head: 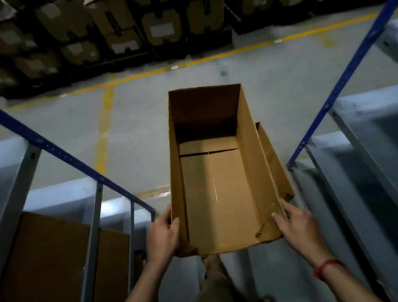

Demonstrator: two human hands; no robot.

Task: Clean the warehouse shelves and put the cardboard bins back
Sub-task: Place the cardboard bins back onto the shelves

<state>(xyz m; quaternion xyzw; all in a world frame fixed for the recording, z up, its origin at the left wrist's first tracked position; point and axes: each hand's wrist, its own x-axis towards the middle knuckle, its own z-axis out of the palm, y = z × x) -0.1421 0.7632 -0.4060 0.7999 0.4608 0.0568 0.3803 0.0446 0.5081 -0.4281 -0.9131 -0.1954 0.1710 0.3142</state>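
Bare hands [163, 234] [294, 226] grip a long, rectangular, smooth brown cardboard bin [219, 185].

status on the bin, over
Left hand, right hand both grip empty cardboard bin. Bin held over aisle floor. Blue rack beams close either side.

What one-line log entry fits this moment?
left hand: grips bin | right hand: grips bin | bin: empty, open-topped | shelves: both sides

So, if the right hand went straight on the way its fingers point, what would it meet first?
The open brown cardboard bin it grips: the right hand lies along that bin's right wall, pointing forward. Past the wall, likely only the grey concrete floor, though depth is unclear.
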